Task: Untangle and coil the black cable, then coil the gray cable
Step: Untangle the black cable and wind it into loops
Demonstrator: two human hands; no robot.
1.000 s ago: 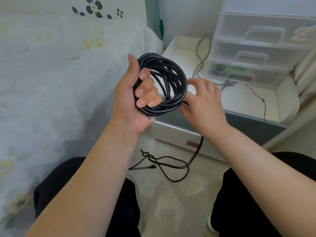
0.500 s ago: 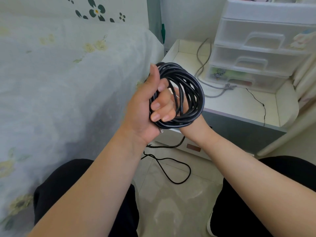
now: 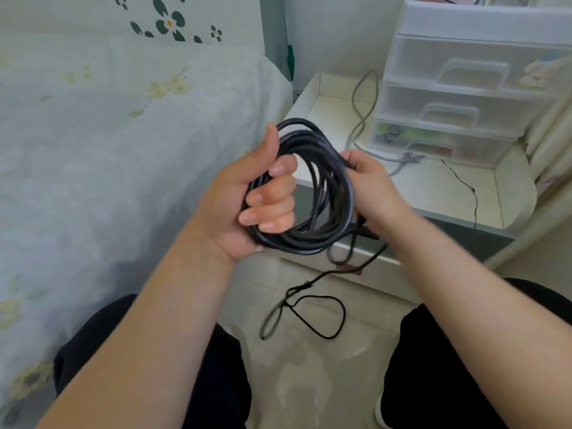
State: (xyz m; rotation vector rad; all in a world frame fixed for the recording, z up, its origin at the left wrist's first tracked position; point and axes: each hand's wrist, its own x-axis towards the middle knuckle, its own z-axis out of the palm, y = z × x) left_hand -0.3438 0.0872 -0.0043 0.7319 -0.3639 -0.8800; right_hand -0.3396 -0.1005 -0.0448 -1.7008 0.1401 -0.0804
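The black cable (image 3: 332,193) is wound into a round coil of several turns, held up in front of me. My left hand (image 3: 247,199) grips the coil's left side, fingers curled through the loop and thumb up. My right hand (image 3: 371,184) holds the coil's right side, fingers wrapped behind it. A loose tail of the black cable (image 3: 312,300) hangs down from the coil, knotted, and loops over the floor. The gray cable (image 3: 363,119) lies uncoiled on the white bedside table (image 3: 433,187), running to a plug near the drawers.
A bed with a floral sheet (image 3: 108,150) fills the left. Clear plastic drawers (image 3: 464,97) stand at the back of the table. A thin black wire (image 3: 464,187) crosses the tabletop. My knees frame a strip of tiled floor (image 3: 309,366).
The coil has dropped lower and tilted. My right hand came out from behind the coil and now holds its right side. The hanging tail has swung and shortened.
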